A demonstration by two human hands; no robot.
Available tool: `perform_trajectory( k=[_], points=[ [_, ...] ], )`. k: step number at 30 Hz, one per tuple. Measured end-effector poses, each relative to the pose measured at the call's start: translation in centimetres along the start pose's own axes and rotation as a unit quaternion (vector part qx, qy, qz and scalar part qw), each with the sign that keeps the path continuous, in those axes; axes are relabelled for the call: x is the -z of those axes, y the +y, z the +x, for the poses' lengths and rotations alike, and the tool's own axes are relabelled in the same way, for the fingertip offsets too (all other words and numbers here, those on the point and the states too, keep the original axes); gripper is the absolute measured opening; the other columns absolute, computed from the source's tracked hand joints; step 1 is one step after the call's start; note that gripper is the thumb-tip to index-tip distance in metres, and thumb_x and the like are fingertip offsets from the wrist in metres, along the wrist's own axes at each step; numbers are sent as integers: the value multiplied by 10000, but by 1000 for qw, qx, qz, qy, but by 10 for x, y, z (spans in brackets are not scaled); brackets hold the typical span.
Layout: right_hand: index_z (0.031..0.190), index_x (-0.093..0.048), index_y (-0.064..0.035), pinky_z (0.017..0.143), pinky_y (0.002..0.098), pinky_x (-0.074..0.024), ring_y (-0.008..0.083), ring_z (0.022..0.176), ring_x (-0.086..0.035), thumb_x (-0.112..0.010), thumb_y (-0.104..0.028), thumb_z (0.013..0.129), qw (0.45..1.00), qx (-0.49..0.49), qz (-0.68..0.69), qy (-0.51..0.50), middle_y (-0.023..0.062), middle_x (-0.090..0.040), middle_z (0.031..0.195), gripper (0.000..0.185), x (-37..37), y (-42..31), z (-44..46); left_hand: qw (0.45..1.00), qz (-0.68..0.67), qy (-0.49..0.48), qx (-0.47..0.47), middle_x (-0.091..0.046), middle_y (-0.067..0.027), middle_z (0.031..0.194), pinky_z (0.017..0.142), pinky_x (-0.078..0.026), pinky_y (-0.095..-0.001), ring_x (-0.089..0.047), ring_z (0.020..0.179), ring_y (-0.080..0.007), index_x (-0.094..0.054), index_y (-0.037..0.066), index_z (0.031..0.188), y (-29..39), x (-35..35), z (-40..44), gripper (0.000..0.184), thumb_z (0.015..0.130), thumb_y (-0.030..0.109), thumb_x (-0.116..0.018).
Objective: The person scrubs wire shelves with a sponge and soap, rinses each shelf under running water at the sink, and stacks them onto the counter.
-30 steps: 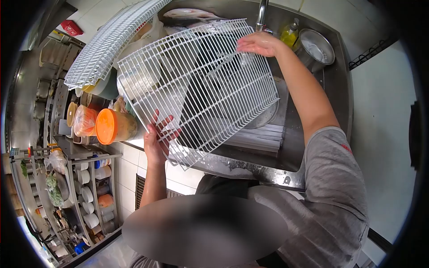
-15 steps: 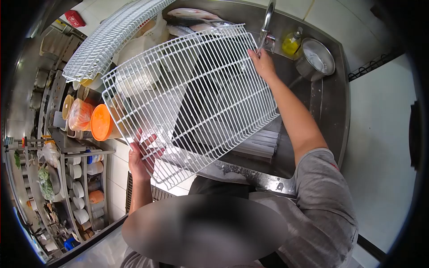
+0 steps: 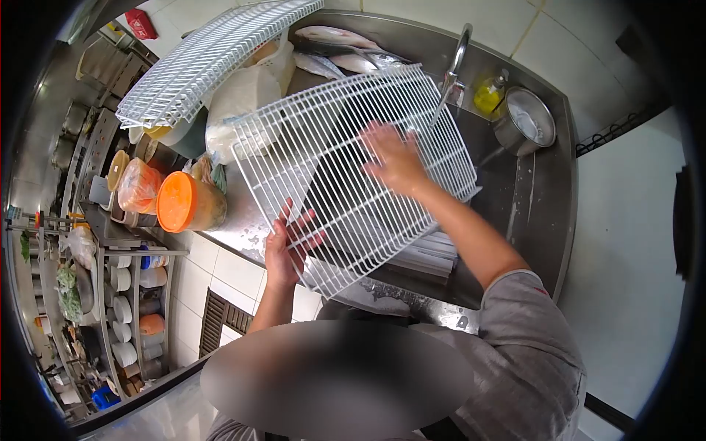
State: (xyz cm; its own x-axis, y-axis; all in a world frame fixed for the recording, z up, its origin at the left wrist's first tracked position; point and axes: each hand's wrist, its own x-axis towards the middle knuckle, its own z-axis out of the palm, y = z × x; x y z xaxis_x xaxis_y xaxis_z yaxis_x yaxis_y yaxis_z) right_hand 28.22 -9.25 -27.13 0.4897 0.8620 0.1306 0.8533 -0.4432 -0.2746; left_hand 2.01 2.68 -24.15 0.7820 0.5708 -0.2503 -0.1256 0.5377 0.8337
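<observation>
A white wire rack [image 3: 346, 184] is tilted over the sink, its far right corner beneath the running faucet [image 3: 457, 62]. At its lower left edge, my left hand [image 3: 283, 250] grips the rack, with the thumb on the near side and fingers partly behind the wires. Slightly blurred, my right hand [image 3: 393, 158] lies on the middle of the rack with fingers stretched out, holding nothing. Water falls from the spout near that hand. Behind the rack, a dark panel and the sink basin show through the wires.
More white wire racks [image 3: 213, 62] are stacked over containers at the back left. Whole fish [image 3: 342, 44] lie by the back wall. A yellow soap bottle [image 3: 489, 94] and a metal pot [image 3: 526, 121] stand right of the faucet. An orange-lidded tub [image 3: 178, 202] sits at the left.
My right hand has left the rack's far right edge and moved left onto its middle. The rack has shifted slightly right in view, with my left hand still on its edge.
</observation>
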Motion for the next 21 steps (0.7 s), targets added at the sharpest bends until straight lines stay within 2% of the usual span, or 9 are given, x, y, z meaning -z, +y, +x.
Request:
perform_trajectory(
  k=[4,6,12,13,15,17,19,20,21],
  points=[
    [1374,-277,-102,1014,610,-153,397,1327,-161,-332,-509,902,946,-295,64,117,216,-186,1438,626,-20,107,22,999,0,-23,27,-535,-168,1162,784,-511,-400,-577,973,-266,-288,93,1365,-6,7,-9,647,889,520,-388],
    [1384,-251,-82,1025,598,-147,387,1335,-152,-334,-499,904,954,-286,33,81,195,-181,1447,642,-22,88,47,999,1,-29,33,-537,-168,1162,781,-514,-394,-579,973,-266,-298,90,1360,-7,4,-10,643,889,518,-391],
    [1378,-299,-235,1056,548,-131,308,1337,-206,-373,-470,901,989,28,103,105,82,-217,1459,536,-7,4,47,998,30,-30,52,-541,-140,1145,777,-501,-363,-594,894,-238,-271,97,1367,-3,-10,-7,732,845,585,-428],
    [1354,-336,-253,1060,526,-144,295,1320,-247,-402,-445,901,994,-34,17,101,97,-241,1445,497,-12,26,48,998,30,-26,51,-542,-140,1144,778,-501,-364,-592,903,-238,-268,96,1369,-3,-11,-7,736,844,588,-427],
    [1293,-401,-93,975,511,-313,303,1226,-376,-495,-448,857,961,-157,149,174,165,-362,1358,570,-24,102,34,998,30,-22,51,-537,-145,1145,785,-500,-377,-580,936,-239,-261,99,1374,-1,-7,-9,738,845,587,-424],
    [1298,-376,-28,966,443,-352,374,1175,-423,-461,-499,851,925,-326,-54,189,220,-425,1293,656,-23,149,6,999,17,-15,44,-528,-155,1165,784,-499,-386,-575,960,-256,-287,109,1364,-2,1,-12,698,856,569,-421],
    [1297,-378,4,977,463,-332,343,1222,-396,-409,-566,861,891,-411,132,139,237,-442,1275,718,-19,189,-16,999,11,-2,40,-524,-164,1181,772,-504,-390,-588,936,-272,-298,118,1362,-1,12,-13,700,849,577,-427],
    [1180,-498,-1,850,420,-446,269,1041,-546,-436,-571,855,849,-359,373,105,187,-558,1112,660,-29,214,-25,999,9,0,36,-524,-163,1171,779,-505,-391,-585,930,-271,-272,118,1374,0,17,-13,714,850,578,-422],
    [1106,-535,-15,758,368,-474,214,903,-568,-468,-530,860,808,-377,452,17,136,-578,1000,575,-15,210,-34,999,-1,8,41,-525,-161,1162,778,-508,-387,-586,923,-268,-260,119,1379,2,25,-11,722,848,581,-421]
  ],
)
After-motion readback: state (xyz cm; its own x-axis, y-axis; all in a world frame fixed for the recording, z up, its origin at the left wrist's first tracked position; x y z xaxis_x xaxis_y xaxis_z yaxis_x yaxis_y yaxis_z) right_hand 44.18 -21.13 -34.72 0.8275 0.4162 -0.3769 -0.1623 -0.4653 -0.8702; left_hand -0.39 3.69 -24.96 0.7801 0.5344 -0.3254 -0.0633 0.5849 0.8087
